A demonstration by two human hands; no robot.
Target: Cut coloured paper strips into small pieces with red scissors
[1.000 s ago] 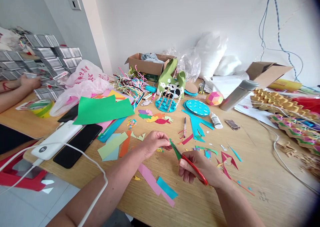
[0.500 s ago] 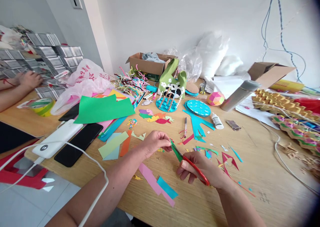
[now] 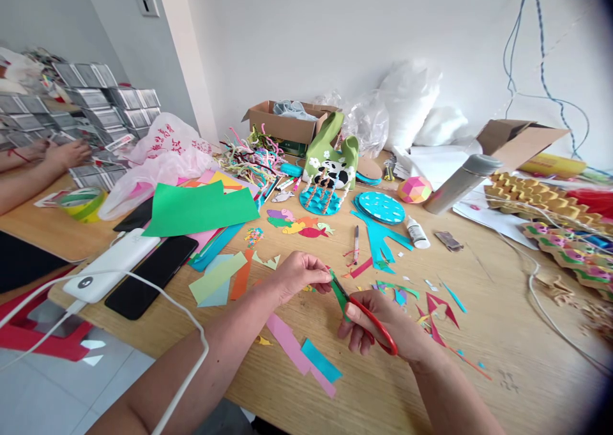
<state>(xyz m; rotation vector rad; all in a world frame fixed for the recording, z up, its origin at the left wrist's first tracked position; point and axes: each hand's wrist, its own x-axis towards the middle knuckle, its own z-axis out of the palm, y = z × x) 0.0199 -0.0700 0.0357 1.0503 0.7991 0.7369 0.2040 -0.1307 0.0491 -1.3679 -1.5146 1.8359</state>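
Observation:
My left hand [image 3: 297, 274] pinches a small strip of green paper [image 3: 341, 296] above the wooden table [image 3: 483, 371]. My right hand [image 3: 383, 329] is wrapped round red-handled scissors [image 3: 372, 323], whose blades meet the green strip just right of my left fingertips. Paper offcuts lie around both hands: a pink strip [image 3: 292, 344] and a blue piece [image 3: 320, 360] below them, red and blue scraps [image 3: 438, 307] to the right.
Green paper sheet [image 3: 198, 208] tops a coloured stack at left, beside a white power bank [image 3: 112, 266] and black phone [image 3: 151, 275]. Behind are paper fish [image 3: 299, 223], blue cut-outs [image 3: 378, 221], a glue bottle [image 3: 416, 232], a grey flask [image 3: 460, 181], cardboard boxes. Another person's hand [image 3: 67, 154] works at far left.
The scissors and both my hands have shifted slightly down and right along the green strip. The other person's hand at far left has moved a little to the right.

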